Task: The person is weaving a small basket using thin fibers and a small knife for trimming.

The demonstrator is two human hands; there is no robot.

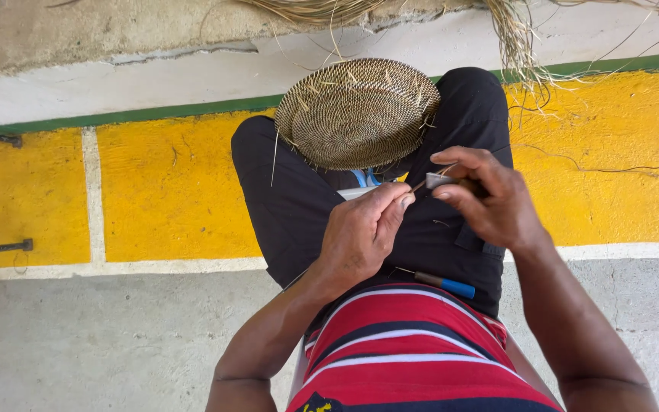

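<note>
A thin pale strand of fibre is pinched between the thumb and forefinger of the left hand, just above the lap and near the middle of the scene. Its other end meets a small grey blade held in the right hand, whose fingers are curled closed around the tool's dark handle. The two hands sit close together, almost touching at the strand.

To trim or split so fine a piece well, I'd judge the strand should stay taut and the blade should move in short, shallow strokes away from the left thumb, which lies very near the edge.

Just beyond, resting on the knees of the black trousers, is a round, shallow woven basket of tan and dark fibre, loose ends sticking out around its rim. A slim tool with a blue handle lies on the near thigh. Bundled dry straw hangs at the far wall above a yellow painted floor.
</note>
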